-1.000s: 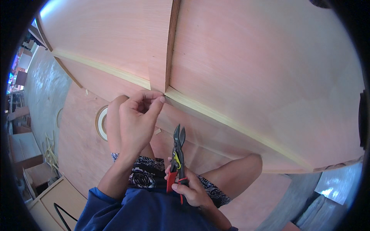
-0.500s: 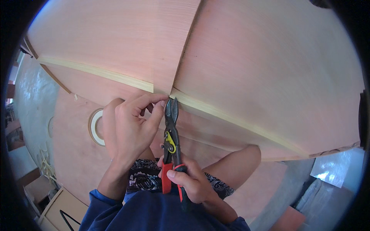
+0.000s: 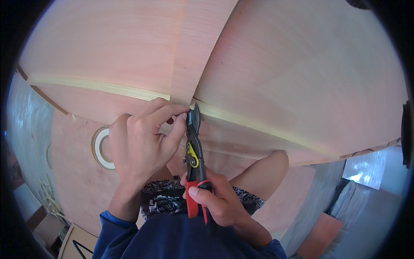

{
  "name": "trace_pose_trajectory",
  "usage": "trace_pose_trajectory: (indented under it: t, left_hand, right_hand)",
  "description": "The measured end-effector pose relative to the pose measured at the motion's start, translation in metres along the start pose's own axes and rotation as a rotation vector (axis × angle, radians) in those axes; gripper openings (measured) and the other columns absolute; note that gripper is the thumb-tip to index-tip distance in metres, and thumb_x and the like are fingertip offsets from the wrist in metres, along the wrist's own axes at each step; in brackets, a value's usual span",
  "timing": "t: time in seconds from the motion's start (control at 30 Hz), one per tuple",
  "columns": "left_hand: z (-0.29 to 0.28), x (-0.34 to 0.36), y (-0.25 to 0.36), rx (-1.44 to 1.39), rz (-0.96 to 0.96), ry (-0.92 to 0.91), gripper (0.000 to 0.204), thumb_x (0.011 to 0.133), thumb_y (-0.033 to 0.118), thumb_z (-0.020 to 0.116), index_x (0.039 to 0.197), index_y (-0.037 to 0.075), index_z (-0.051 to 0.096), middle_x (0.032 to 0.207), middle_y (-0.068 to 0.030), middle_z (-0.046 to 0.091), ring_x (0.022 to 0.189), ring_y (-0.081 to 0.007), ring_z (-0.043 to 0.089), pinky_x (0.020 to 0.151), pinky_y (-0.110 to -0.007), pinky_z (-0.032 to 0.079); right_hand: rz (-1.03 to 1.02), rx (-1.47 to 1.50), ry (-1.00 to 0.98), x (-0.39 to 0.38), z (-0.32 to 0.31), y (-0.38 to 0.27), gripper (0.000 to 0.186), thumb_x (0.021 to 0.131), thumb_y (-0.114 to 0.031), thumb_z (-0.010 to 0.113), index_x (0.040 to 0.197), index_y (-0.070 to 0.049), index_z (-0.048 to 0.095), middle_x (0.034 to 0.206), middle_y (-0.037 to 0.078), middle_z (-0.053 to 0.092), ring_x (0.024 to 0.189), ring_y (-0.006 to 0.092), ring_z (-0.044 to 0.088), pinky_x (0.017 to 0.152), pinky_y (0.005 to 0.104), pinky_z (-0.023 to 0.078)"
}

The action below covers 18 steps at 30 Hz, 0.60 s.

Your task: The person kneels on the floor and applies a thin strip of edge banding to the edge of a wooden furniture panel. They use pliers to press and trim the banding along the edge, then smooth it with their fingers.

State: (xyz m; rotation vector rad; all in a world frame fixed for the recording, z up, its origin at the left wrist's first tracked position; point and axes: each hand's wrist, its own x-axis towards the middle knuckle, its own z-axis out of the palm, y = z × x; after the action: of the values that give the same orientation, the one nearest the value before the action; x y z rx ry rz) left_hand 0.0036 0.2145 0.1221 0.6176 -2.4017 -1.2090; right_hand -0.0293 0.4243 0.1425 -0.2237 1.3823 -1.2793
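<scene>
My right hand (image 3: 215,198) is wrapped round the red and black handles of a pair of tin snips (image 3: 194,151), held upright with the jaws pointing away from me. The blades stand a little apart, at a seam in a thin wood veneer sheet (image 3: 196,47). Just left of the jaws, my left hand (image 3: 148,134) is closed, thumb and forefinger pinched at the veneer's lower corner. What lies between those fingertips is too small to make out. A pale wood strip (image 3: 258,131) runs off to the right from the blade tips, and another pale strip (image 3: 99,88) runs left.
A large curved veneer panel (image 3: 310,73) fills the far side. Below my left wrist lies a roll of tape (image 3: 101,146) on a pinkish wood board (image 3: 73,172). Thin wood offcuts (image 3: 51,200) lie at the left; a plastic-wrapped bundle (image 3: 351,200) and reddish board (image 3: 319,235) lie right.
The view has shifted slightly. The snips have moved up a little, their right blade now overlapping the pale strip at the seam. My left hand keeps its pinch beside them.
</scene>
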Motion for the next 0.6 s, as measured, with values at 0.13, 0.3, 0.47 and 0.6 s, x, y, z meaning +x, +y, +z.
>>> trace_pose_trajectory:
  t: [0.13,0.3,0.47,0.6]
  left_hand:
    - [-0.003,0.004,-0.006,0.066,0.040,-0.015,0.015,0.097,0.019,0.073,0.102,0.011,0.085,0.090,-0.0012,0.079,0.072,-0.0183,0.077,0.061,-0.031,0.056]
    - [-0.001,0.004,-0.007,0.010,0.019,-0.012,0.014,0.097,0.017,0.076,0.105,0.009,0.084,0.091,-0.0050,0.079,0.077,-0.0183,0.079,0.066,-0.028,0.057]
    - [0.008,0.001,-0.009,-0.207,-0.088,0.002,0.012,0.097,0.008,0.080,0.108,0.002,0.083,0.094,-0.0085,0.080,0.088,-0.0158,0.081,0.074,-0.028,0.060]
    - [0.016,-0.008,-0.009,-0.362,-0.165,0.025,0.014,0.099,0.004,0.079,0.111,-0.002,0.081,0.098,-0.0088,0.080,0.094,-0.0138,0.079,0.079,-0.029,0.061]
  right_hand:
    - [-0.060,0.060,0.015,0.002,0.003,0.004,0.031,0.103,-0.023,0.063,0.122,0.002,0.063,0.100,0.008,0.066,0.090,0.0161,0.066,0.083,0.0344,0.053]
    - [-0.160,0.139,0.054,0.009,0.013,0.017,0.022,0.104,-0.022,0.065,0.110,-0.001,0.062,0.081,0.004,0.063,0.074,0.0121,0.060,0.071,0.0326,0.049]
    - [-0.133,0.144,-0.059,0.009,0.008,0.022,0.034,0.105,-0.022,0.061,0.128,0.003,0.061,0.111,0.010,0.067,0.093,0.0159,0.069,0.086,0.0331,0.056]
    - [-0.155,0.126,-0.053,0.007,0.009,0.024,0.035,0.105,-0.023,0.061,0.128,0.004,0.061,0.108,0.009,0.067,0.093,0.0156,0.069,0.084,0.0321,0.056]
